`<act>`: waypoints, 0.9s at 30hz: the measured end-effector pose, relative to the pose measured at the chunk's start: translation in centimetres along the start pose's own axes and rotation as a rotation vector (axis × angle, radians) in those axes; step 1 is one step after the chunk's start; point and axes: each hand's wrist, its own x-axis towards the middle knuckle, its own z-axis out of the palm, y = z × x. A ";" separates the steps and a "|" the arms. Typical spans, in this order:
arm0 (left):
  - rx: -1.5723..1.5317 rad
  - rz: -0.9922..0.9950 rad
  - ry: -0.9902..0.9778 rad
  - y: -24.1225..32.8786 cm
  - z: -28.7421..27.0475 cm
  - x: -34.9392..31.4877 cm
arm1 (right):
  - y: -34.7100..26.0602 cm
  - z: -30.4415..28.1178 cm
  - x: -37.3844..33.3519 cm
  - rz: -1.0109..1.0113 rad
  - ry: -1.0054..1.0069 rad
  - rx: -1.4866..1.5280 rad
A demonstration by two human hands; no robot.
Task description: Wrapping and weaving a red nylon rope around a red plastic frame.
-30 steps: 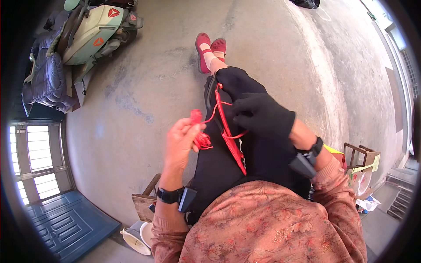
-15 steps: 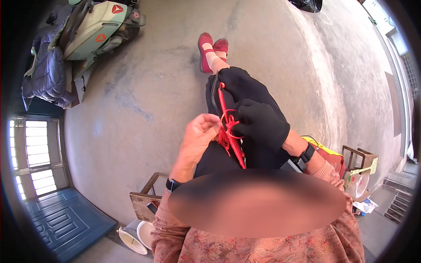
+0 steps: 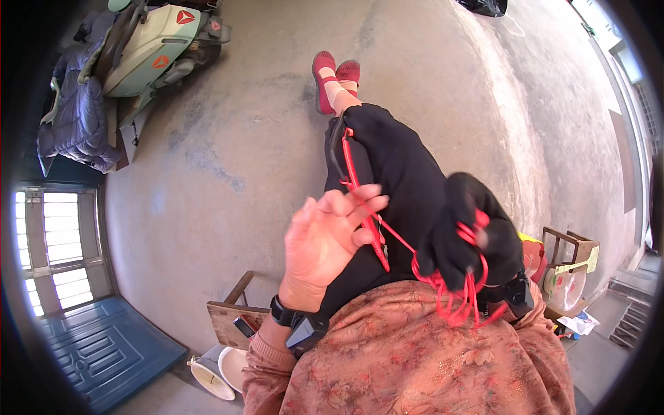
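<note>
A long, narrow red strip (image 3: 353,162) lies along my black-trousered lap, beside a dark curved band (image 3: 337,149); I cannot tell what the piece is. Near its middle, my bare left hand (image 3: 321,238) has its fingers apart, and a red cord (image 3: 395,235) runs taut past the fingertips. My right hand (image 3: 474,235), in a black glove, is raised to the right above my lap. It is closed on a loose bundle of the same red cord, whose loops (image 3: 467,297) hang below it. Motion blurs some of its fingers.
A wooden stool (image 3: 232,318) with a phone-like object stands at my left, by white buckets (image 3: 232,366). Another small wooden stool (image 3: 570,249) and a floral bowl (image 3: 564,287) are at my right. A scooter (image 3: 149,52) with a padded cover is parked far left.
My right hand has pulled away from the red strip toward the right and nearer me, carrying the cord bundle. The left hand has turned and its fingers have spread.
</note>
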 end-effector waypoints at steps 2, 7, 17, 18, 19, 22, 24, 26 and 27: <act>-0.267 0.031 -0.013 -0.1 -1.6 -0.4 | 1.1 -0.5 0.7 0.002 0.292 -0.019; -0.118 -0.057 0.332 -0.8 -2.7 -4.3 | 6.1 -4.8 0.6 0.280 0.430 -0.496; 0.346 -0.175 0.386 -0.3 -1.5 -8.2 | 4.2 -11.0 -4.4 -0.132 0.608 -1.166; 0.331 -0.167 0.388 0.1 -1.5 -8.5 | 3.2 -10.3 -10.4 -0.141 0.619 -1.041; 0.314 -0.118 0.266 0.1 -1.1 -7.7 | -0.6 -12.9 -6.6 -0.178 0.649 -0.905; 0.483 0.110 0.104 1.3 1.2 -4.8 | -3.3 -14.5 -1.0 -0.236 0.678 -0.504; 0.542 0.251 0.210 1.5 1.3 -2.1 | -2.9 -13.6 0.4 -0.221 0.699 -0.423; 0.607 0.373 0.309 1.8 0.2 0.0 | 0.0 -11.5 3.3 -0.161 0.718 -0.412; 0.606 0.306 0.354 1.9 -1.4 0.7 | 1.6 -10.0 4.9 -0.125 0.704 -0.355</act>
